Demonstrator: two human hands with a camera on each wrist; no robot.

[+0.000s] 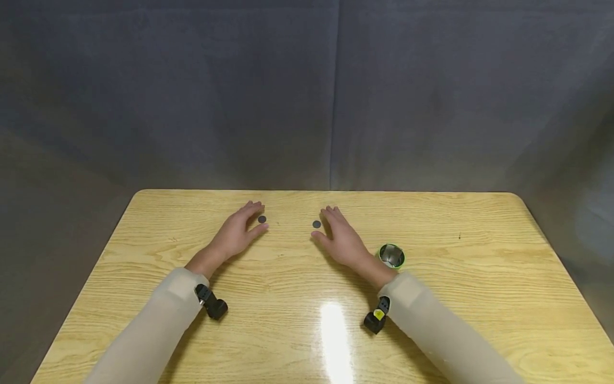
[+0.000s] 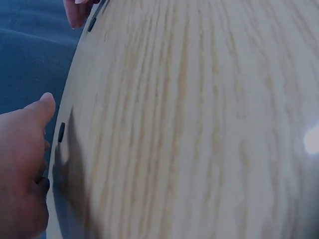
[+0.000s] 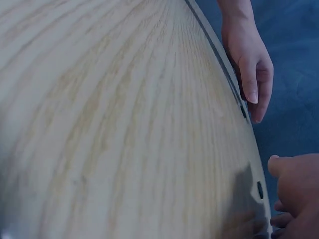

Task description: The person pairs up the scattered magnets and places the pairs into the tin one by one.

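Note:
Two small dark discs lie flat on the wooden table, a left disc and a right disc. My left hand is beside the left disc, its thumb and fingers spread apart around it with nothing held. The right hand mirrors it, thumb and fingers parted at the right disc and holding nothing. In the left wrist view the left hand is at the edge of the frame near a disc. The right wrist view shows the right hand close to a disc.
A round, green-rimmed container with a shiny grey inside stands just beyond the right wrist. The wooden table has rounded far corners. A dark curtain hangs behind it. Each sleeve carries a black wrist camera.

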